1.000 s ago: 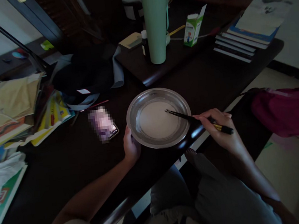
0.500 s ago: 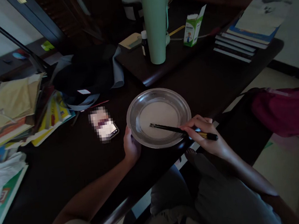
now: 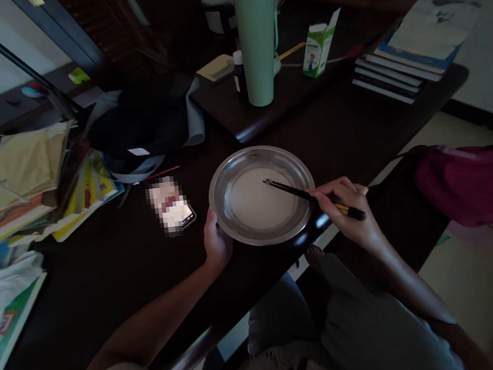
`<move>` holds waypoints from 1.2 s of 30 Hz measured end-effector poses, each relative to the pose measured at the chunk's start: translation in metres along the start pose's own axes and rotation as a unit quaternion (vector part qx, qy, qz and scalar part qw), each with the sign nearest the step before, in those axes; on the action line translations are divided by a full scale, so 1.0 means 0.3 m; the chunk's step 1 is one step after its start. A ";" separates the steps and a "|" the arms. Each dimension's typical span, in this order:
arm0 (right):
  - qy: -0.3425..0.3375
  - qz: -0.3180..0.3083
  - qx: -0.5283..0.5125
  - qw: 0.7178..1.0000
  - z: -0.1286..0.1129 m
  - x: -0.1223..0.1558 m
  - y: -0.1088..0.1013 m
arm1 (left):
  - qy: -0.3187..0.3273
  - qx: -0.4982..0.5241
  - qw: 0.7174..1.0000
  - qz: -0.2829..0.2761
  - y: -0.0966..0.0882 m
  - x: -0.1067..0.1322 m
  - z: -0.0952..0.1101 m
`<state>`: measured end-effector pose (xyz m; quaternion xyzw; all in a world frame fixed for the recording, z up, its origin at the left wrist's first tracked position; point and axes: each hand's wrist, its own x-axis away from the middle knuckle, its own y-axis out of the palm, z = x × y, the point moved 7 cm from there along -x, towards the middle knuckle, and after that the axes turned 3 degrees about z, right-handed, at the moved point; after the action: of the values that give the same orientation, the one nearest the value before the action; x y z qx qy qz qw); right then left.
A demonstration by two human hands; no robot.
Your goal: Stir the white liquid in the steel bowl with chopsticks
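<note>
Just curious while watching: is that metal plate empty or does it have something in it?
Not empty: the metal plate holds a pale, whitish liquid across its bottom, with chopsticks dipped in.

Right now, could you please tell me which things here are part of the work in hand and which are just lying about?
In hand:
right hand holding chopsticks, tips in the white liquid
left hand steadying the metal dish

Lying about:
phone
green flask
carton
books
papers
pink bag
</note>
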<state>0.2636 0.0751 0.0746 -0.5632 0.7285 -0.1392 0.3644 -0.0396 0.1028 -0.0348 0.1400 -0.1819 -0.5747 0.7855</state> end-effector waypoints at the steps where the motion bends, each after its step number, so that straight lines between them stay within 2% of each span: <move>1: 0.005 0.002 0.001 1.000 0.002 0.003 -0.020 | 0.000 0.002 1.000 0.002 -0.004 -0.001 0.001; 6: 0.023 -0.035 -0.017 0.999 0.009 0.022 -0.092 | -0.006 0.010 1.000 0.003 -0.014 -0.015 -0.017; 10: 0.028 -0.092 -0.053 0.994 -0.003 0.036 -0.091 | -0.007 0.016 1.000 -0.004 -0.012 -0.021 -0.029; 15: 0.013 -0.114 -0.068 0.991 -0.028 0.038 -0.018 | -0.014 0.017 1.000 0.000 -0.009 -0.017 -0.031; 20: -0.025 -0.103 -0.043 0.993 -0.031 0.028 0.084 | -0.009 0.025 1.000 0.002 0.007 -0.010 -0.029; 24: -0.030 -0.075 -0.020 0.997 -0.011 0.013 0.119 | -0.006 0.019 1.000 0.005 0.009 -0.008 -0.033; 28: -0.016 -0.035 -0.014 0.999 0.014 -0.007 0.089 | -0.003 0.009 1.000 -0.002 0.003 -0.007 -0.037; 32: 0.001 -0.005 0.006 1.000 0.043 -0.014 0.023 | -0.009 0.015 1.000 -0.010 -0.005 -0.009 -0.051; 36: 0.016 -0.007 0.014 1.000 0.058 0.000 -0.049 | -0.012 0.021 1.000 -0.009 -0.009 -0.016 -0.067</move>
<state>0.2861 0.0739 0.0715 -0.5611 0.7280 -0.1610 0.3596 -0.0343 0.1068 -0.0547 0.1516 -0.2021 -0.5797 0.7747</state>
